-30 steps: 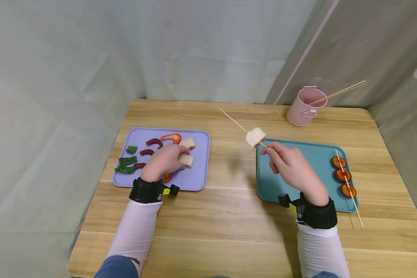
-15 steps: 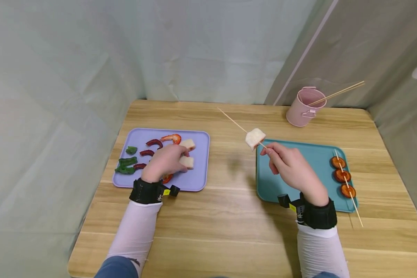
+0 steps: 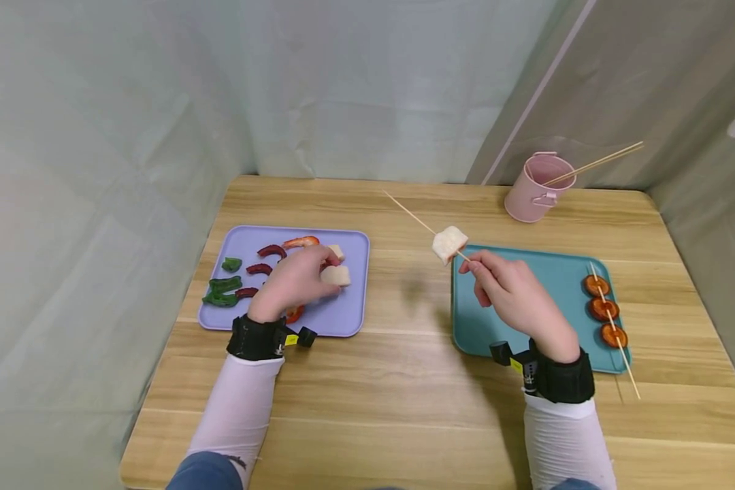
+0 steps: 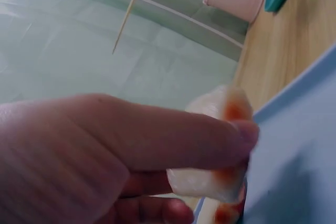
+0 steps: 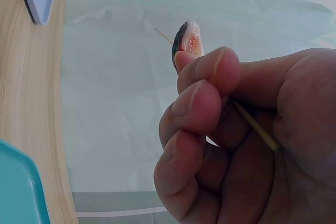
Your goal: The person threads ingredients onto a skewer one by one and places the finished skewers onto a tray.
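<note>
Left hand [image 3: 300, 279] pinches a pale piece [image 3: 335, 275]; right hand [image 3: 514, 292] holds a skewer [image 3: 408, 212]

The pale piece sits between the left thumb and fingers, closed only as far as its thickness, and appears raised off the purple tray [image 3: 355, 306]. That pinch probably keeps its middle exposed. The right fingers are curled snugly round the skewer behind a threaded piece [image 3: 450, 243], seemingly so the far end stays bare and the stick steady.

Another white piece [image 3: 337, 252] lies behind the left fingers, with shrimp [image 3: 301, 241], red tentacles [image 3: 272, 252] and green bits [image 3: 225, 283] beside the hand. The right hand is over the teal tray [image 3: 545, 292], where a finished-looking mushroom skewer [image 3: 603, 310] lies at the far edge, perhaps to leave room. Beyond it on the desk [image 3: 392, 395], a pink pot [image 3: 527, 201] holds spare sticks [image 3: 606, 163].

Compared with half a second ago, the pale piece has shifted up and slightly right with the left hand; the right hand and skewer look unmoved.
</note>
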